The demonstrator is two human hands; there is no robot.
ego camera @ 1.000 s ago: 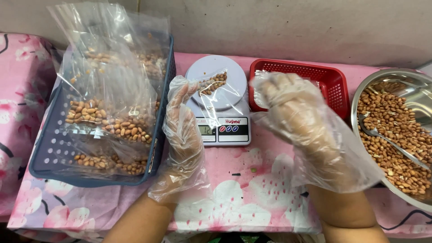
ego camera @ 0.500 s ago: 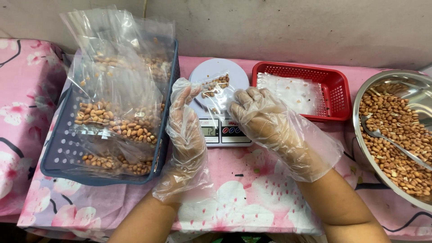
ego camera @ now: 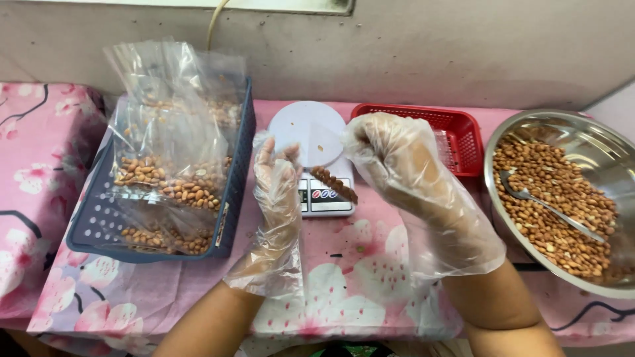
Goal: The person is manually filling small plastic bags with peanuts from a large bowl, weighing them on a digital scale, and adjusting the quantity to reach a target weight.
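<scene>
Taking the white scale at the back middle of the table as the marker, much of it is hidden: the small clear bag and both gloved hands cover its front, and only part of its button panel shows between them. The bag hangs just above the scale, held up at its top corner by the right hand, whose fingers are curled closed and pinching the plastic; a row of peanuts sags along the bag's lower edge. The left hand stands upright at the scale's left front with fingers loosely spread and tips at the bag's left side; the clear film makes it hard to tell whether they truly grip it. Left of the scale, the blue basket holds filled peanut bags that blur into each other. Right of the scale, the red basket is half covered by the right hand. Farther right, the steel bowl of peanuts with a spoon is cut off by the frame edge. In front of the scale, the pink flowered cloth lies open between the forearms.
</scene>
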